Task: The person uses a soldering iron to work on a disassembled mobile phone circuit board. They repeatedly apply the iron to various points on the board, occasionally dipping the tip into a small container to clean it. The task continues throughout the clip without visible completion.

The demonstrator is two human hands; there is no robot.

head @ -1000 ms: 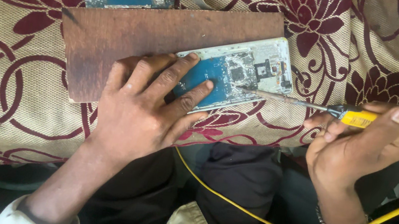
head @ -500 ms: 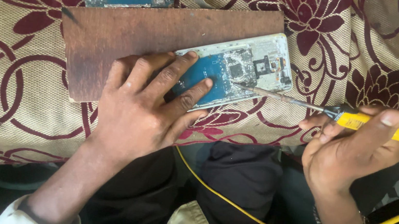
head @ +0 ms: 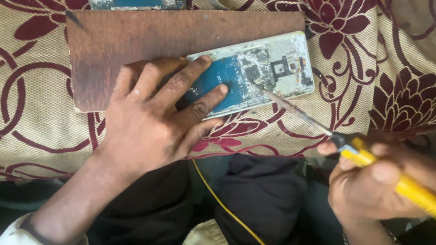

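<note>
Floral maroon-and-tan cloth [head: 12, 128] underneath, brown board [head: 144, 38] on it as work base. Opened phone [head: 271, 67] lies at board's near edge. Left hand [head: 152, 122] flat, fingers [head: 190, 79] spread, pressing phone's blue end, likely to steady it. Right hand [head: 380, 179] fingers pinching yellow soldering iron [head: 392, 178], tip on circuit board just beyond left fingertips.

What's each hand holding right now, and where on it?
The right hand grips a soldering iron by its yellow handle. The left hand grasps nothing; its fingers press flat on the opened phone.
</note>
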